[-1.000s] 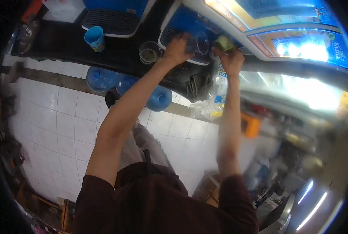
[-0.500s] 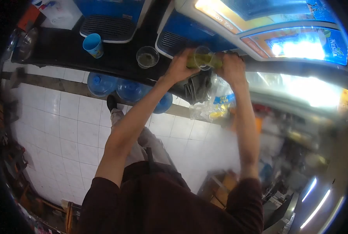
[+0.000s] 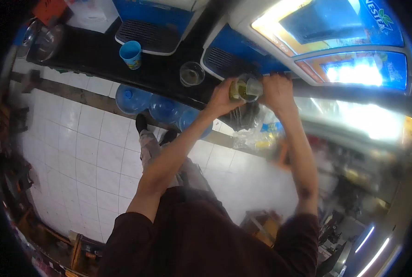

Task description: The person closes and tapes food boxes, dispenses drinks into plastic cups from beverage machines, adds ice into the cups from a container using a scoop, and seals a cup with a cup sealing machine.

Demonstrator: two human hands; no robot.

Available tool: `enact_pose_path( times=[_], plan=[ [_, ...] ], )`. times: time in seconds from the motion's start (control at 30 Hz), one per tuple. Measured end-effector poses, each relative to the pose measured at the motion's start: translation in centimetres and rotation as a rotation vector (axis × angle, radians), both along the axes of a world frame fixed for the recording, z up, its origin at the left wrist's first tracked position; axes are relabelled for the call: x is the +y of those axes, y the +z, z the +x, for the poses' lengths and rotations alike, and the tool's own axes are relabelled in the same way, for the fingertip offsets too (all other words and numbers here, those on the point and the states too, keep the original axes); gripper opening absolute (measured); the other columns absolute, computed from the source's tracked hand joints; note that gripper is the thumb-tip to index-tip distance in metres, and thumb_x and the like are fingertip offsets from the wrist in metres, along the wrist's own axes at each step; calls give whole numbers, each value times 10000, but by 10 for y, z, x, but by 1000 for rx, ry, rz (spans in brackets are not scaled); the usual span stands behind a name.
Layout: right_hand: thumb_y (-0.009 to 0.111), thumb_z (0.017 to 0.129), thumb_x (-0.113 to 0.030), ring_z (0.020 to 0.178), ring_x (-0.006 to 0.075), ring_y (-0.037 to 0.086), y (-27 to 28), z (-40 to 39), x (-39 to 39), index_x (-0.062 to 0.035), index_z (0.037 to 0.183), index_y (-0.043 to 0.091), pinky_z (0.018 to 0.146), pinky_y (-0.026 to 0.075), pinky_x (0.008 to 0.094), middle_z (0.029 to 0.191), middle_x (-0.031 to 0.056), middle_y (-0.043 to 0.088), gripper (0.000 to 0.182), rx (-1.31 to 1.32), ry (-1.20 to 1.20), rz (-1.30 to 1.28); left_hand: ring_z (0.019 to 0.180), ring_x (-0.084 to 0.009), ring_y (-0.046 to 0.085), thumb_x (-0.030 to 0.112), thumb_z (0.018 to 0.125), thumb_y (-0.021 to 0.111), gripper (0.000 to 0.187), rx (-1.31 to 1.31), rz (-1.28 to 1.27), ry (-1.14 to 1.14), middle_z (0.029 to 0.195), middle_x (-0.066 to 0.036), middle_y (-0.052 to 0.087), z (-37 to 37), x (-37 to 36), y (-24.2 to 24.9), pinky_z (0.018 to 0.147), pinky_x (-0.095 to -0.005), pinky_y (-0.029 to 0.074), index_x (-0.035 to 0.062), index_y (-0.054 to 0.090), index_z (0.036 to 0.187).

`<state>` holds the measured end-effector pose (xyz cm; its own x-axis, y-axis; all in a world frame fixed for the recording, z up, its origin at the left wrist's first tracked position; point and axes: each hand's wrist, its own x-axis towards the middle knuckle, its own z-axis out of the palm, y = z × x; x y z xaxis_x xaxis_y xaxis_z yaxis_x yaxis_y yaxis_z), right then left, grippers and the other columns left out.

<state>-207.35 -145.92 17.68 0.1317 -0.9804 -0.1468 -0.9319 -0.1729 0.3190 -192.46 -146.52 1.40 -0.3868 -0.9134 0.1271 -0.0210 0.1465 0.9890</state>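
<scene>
My left hand [image 3: 222, 99] is wrapped round the left side of a clear plastic cup [image 3: 244, 98], its mouth turned up towards me and something green showing inside. On the cup's right, my right hand [image 3: 277, 92] is closed, knuckles up. A pale translucent piece [image 3: 255, 88] shows between its fingers and the cup's mouth; I cannot tell what it belongs to. Both hands are at the counter's front edge. Left of them a second clear cup [image 3: 192, 75] stands on the black counter [image 3: 92, 53], and farther left a blue cup [image 3: 131, 55].
Behind the cups are blue drink dispensers with drip trays [image 3: 146, 34], and a lit Nestea panel [image 3: 354, 69] at right. Large blue water bottles [image 3: 133, 99] sit below the counter. Clear plastic packaging [image 3: 261, 134] lies beneath my hands. A glass bowl [image 3: 48, 44] is far left.
The view has shifted, so the counter sits lower and farther right. The green that showed on both sides of the cup now shows mainly inside it, on the left.
</scene>
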Motion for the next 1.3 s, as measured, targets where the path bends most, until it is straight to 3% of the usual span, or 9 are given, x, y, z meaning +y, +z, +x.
enact_pose_path(
  times=[0.17, 0.23, 0.27, 0.5, 0.6, 0.8, 0.87, 1.1, 1.3],
  plan=[
    [820, 669, -255, 750, 279, 699, -4, -22, -3, -77, 1062, 711, 813, 545, 436, 806, 138, 706, 445, -406, -89, 11, 1082, -364, 638, 198, 643, 891, 711, 21, 20, 64, 1151, -188, 648, 36, 29, -1, 918, -430, 518, 28, 547, 1242],
    [883, 671, -297, 768, 182, 696, -32, -29, -10, -57, 1083, 721, 699, 527, 329, 919, 129, 743, 503, -1092, -551, 36, 1073, -349, 644, 203, 641, 898, 703, 18, 105, 122, 1146, -185, 652, 66, 47, -3, 919, -416, 518, 35, 555, 1231],
    [884, 715, -267, 685, 121, 654, -72, -42, -14, -32, 1075, 715, 633, 501, 274, 831, 85, 736, 462, -1170, -541, -114, 1072, -340, 645, 198, 638, 902, 719, -51, 81, 146, 1148, -180, 653, 82, 58, -8, 923, -408, 517, 37, 553, 1245],
    [897, 707, -294, 671, 140, 627, -222, -46, -48, -28, 1114, 679, 663, 501, 306, 754, 60, 706, 533, -1053, -453, -845, 1116, -268, 637, 188, 628, 911, 799, -164, 308, 329, 1199, -142, 652, 218, 137, -18, 945, -381, 508, 31, 529, 1313],
    [886, 708, -248, 707, 178, 642, -191, -25, -29, -9, 1082, 676, 676, 500, 322, 794, 54, 718, 491, -1102, -444, -709, 1119, -252, 630, 169, 639, 907, 778, -422, 287, 433, 1217, -134, 640, 278, 158, 17, 947, -379, 509, 18, 530, 1303],
    [903, 629, -262, 1269, 340, 523, -146, 131, -15, -19, 1428, 446, 1066, 419, 435, 1359, 244, 538, 952, -1120, -447, -446, 1110, -206, 612, 34, 672, 858, 714, 161, 620, 799, 1222, -105, 613, 386, 194, 11, 962, -348, 499, 9, 518, 1300],
    [889, 628, -303, 1354, 359, 429, -138, 162, -31, -26, 1497, 339, 1117, 354, 458, 1445, 267, 443, 1065, -933, -427, -188, 1137, -191, 591, 7, 689, 838, 691, -1, 473, 814, 1235, -92, 600, 393, 181, 34, 984, -341, 480, 10, 515, 1300],
    [807, 682, -367, 1027, 402, 612, -198, 175, -36, -19, 1192, 623, 935, 474, 488, 1090, 202, 659, 644, -604, -311, -504, 1159, -197, 589, 18, 688, 850, 697, 10, 374, 804, 1252, -95, 602, 489, 111, 81, 991, -357, 488, 11, 512, 1297],
    [766, 729, -284, 843, 337, 639, -118, 285, -15, -36, 1019, 643, 773, 510, 437, 962, 161, 663, 401, -827, -206, -354, 1177, -205, 587, 69, 656, 890, 776, -35, 287, 826, 1259, -102, 607, 681, 29, 65, 1005, -375, 489, 19, 494, 1322]
  ],
)
